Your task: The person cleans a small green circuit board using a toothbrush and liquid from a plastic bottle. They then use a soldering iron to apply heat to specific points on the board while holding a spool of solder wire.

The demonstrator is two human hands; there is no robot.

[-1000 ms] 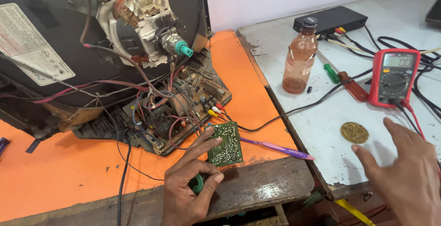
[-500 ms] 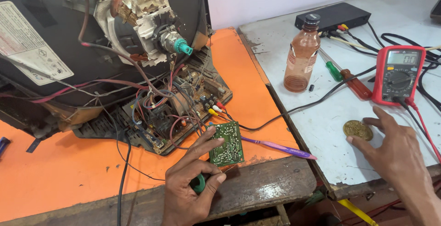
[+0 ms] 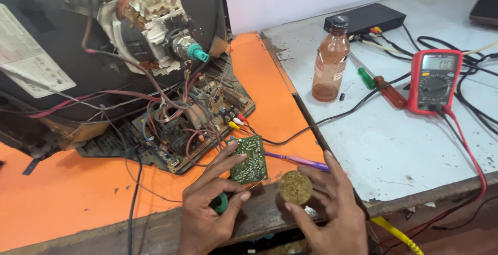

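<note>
1. Two hands work at the near edge of the desk: the left hand has its fingers propping a small green circuit board upright by its edge, with a green-handled tool tucked in the palm.
2. The right hand grasps a round brownish disc between fingertips, just beside the board.
3. A purple-handled tool lies behind them on the orange surface.
4. Farther left, an opened television chassis with tangled wires.
5. Farther right, a brown bottle, screwdrivers, a red multimeter and a black box.
</note>
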